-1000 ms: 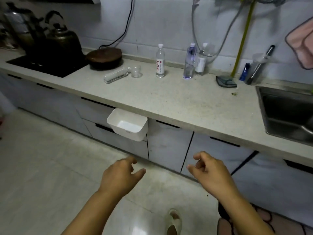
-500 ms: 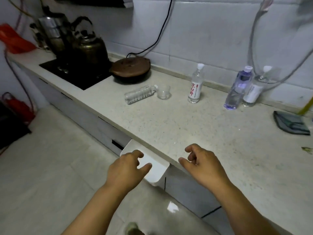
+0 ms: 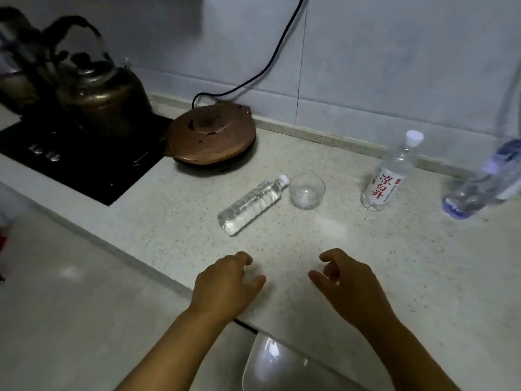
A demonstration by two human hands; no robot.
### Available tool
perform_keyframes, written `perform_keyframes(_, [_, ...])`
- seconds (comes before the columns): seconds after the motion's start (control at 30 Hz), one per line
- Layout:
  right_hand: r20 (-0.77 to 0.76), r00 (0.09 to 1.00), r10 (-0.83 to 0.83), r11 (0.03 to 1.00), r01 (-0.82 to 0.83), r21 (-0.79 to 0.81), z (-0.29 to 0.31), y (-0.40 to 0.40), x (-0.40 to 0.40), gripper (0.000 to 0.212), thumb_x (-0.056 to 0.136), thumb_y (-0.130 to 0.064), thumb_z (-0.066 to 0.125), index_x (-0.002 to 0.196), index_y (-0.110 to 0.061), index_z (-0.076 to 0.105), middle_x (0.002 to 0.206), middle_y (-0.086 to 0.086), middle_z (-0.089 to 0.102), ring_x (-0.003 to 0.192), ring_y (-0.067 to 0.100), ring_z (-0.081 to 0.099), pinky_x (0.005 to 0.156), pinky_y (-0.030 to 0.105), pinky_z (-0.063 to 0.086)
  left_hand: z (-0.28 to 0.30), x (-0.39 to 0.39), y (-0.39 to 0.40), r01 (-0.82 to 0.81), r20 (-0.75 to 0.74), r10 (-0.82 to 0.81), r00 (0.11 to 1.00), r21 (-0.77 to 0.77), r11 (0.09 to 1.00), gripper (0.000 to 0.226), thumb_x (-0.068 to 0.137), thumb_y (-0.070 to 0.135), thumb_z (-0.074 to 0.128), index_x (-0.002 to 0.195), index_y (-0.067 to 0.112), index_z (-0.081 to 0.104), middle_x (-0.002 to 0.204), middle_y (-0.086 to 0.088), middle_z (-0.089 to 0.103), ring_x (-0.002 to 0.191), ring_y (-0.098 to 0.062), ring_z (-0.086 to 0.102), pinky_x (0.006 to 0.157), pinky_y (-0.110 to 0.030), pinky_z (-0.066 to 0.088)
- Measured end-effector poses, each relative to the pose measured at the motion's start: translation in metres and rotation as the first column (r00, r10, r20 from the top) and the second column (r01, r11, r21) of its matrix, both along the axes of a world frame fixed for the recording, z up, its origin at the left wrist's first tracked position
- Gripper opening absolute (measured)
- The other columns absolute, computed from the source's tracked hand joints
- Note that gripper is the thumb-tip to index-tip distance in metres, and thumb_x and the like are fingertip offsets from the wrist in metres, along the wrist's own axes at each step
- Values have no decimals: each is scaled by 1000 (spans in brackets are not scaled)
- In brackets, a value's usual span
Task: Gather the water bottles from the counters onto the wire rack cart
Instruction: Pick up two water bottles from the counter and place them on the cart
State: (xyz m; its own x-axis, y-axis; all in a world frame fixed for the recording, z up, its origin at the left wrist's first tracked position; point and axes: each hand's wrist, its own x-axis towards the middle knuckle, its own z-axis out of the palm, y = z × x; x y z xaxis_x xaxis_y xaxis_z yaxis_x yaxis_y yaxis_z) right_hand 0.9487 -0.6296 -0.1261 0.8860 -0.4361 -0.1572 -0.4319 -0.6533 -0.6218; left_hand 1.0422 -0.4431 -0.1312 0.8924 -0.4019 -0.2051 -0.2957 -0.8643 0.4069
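Both hands, the left hand [image 3: 225,286] and right hand [image 3: 349,286], hover empty with fingers loosely curled over the near surface [image 3: 423,277], apparently reaching for the lying bottle [image 3: 252,204] just beyond, while the upright bottle [image 3: 390,176] waits far right.

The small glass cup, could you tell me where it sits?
In the head view, the glass cup stands mid-counter, just right of the lying bottle cap, left of the red-lettered bottle.

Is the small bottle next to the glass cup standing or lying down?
Lying down: the small bottle rests on its side on the counter, cap toward the glass cup.
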Motion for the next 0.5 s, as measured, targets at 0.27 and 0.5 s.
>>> perform_keyframes(0.27, [1, 985, -175, 984, 175, -26, -2, -24, 38, 40, 79, -49, 57, 114, -30, 51, 88, -13, 56, 77, 2, 54, 66, 16, 42, -15, 95, -37, 108, -48, -109, 993, -39, 993, 51, 80, 58, 56, 124, 32, 52, 119, 8, 62, 99, -10, 59, 74, -24, 40])
perform_keyframes(0.5, [-45, 959, -278, 960, 278, -18, -11, -67, 37, 39, 80, -49, 57, 113, -30, 51, 89, -12, 57, 78, 2, 55, 67, 18, 42, -35, 159, -79, 100, 25, -101, 995, 43, 994, 69, 77, 48, 66, 136, 22, 40, 136, -5, 47, 117, -24, 48, 89, -37, 46])
